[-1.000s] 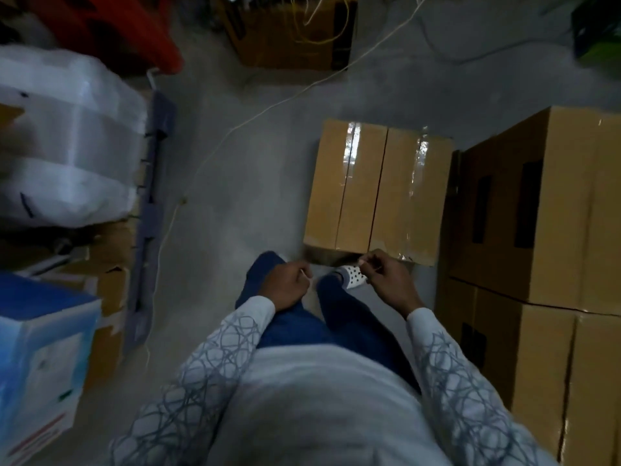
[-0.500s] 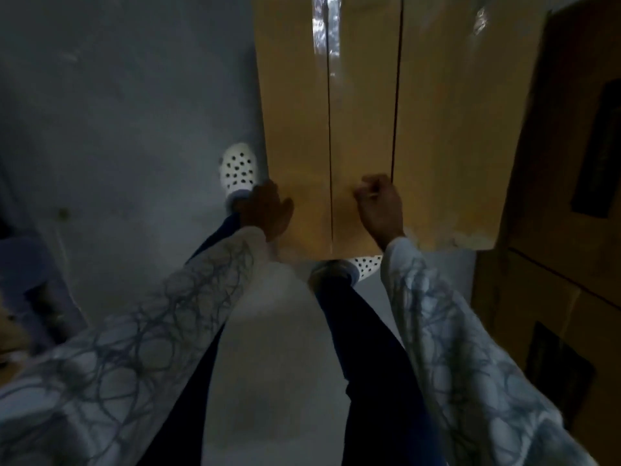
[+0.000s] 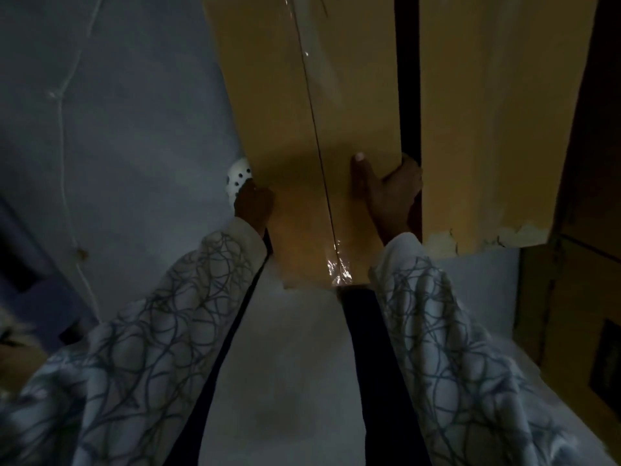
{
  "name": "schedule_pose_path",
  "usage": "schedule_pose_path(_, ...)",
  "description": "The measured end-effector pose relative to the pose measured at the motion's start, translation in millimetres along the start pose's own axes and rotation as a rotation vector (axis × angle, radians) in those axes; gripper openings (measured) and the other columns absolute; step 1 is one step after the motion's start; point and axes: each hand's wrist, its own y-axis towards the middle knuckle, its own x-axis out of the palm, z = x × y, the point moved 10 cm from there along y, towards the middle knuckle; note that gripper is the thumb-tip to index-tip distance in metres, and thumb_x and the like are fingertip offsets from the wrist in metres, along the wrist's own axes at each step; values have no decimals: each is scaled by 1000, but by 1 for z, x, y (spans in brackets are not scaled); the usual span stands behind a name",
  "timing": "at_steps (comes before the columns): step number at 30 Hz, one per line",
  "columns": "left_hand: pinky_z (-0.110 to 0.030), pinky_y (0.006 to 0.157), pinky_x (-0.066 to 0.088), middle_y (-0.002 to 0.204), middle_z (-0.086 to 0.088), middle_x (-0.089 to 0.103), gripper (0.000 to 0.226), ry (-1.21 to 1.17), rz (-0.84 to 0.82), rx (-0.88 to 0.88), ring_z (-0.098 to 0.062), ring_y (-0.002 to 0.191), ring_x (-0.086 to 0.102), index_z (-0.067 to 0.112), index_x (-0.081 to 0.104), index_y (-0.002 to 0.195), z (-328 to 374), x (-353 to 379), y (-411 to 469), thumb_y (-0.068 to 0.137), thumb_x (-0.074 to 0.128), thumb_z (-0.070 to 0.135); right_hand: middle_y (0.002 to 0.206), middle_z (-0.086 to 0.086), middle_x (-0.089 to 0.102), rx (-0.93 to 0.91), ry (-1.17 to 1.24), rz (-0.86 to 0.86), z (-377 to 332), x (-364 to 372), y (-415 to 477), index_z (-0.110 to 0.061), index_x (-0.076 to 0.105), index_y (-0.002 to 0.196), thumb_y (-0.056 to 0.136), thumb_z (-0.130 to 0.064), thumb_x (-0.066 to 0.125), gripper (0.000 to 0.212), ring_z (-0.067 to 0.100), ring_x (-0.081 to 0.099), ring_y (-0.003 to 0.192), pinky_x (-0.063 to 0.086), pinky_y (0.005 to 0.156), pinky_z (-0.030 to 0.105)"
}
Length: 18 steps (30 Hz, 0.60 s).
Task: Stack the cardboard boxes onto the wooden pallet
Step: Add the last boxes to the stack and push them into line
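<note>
A long brown cardboard box [image 3: 295, 136], taped along its top seam, fills the upper middle of the head view. My left hand [image 3: 253, 205] grips its left edge, fingers curled under the side. My right hand [image 3: 389, 186] grips its right edge, thumb on top and fingers down in the dark gap beside it. A second cardboard box [image 3: 497, 122] lies right alongside, its near edge torn. No wooden pallet is in view.
Stacked cardboard boxes [image 3: 578, 314] rise at the right edge. The grey concrete floor [image 3: 134, 129] stretches left, crossed by a thin white cord [image 3: 64, 105]. My foot in a white spotted shoe [image 3: 239, 178] stands at the box's left side.
My hands have gone from near my knees to the sides of the left box. The right hand has slid into the gap between the two boxes, and the view has closed in.
</note>
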Motion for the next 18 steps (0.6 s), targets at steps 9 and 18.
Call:
schedule_pose_path(9, -42, 105, 46, 130, -11, 62, 41, 101, 106, 160, -33, 117, 57, 5, 58, 131, 110, -118, -214, 99, 51, 31, 158, 8, 36, 100, 129, 100, -140, -156, -151, -14, 34, 157, 89, -76, 58, 95, 31, 29, 146, 23, 122, 52)
schedule_pose_path(18, -49, 115, 35, 144, -8, 56, 43, 195, 297, 764, -34, 131, 52, 19, 51, 143, 296, -202, -506, 103, 41, 32, 130, -5, 59, 191, 560, 203, -196, -342, -366, -23, 53, 141, 97, -66, 54, 62, 17, 56, 113, 37, 99, 33)
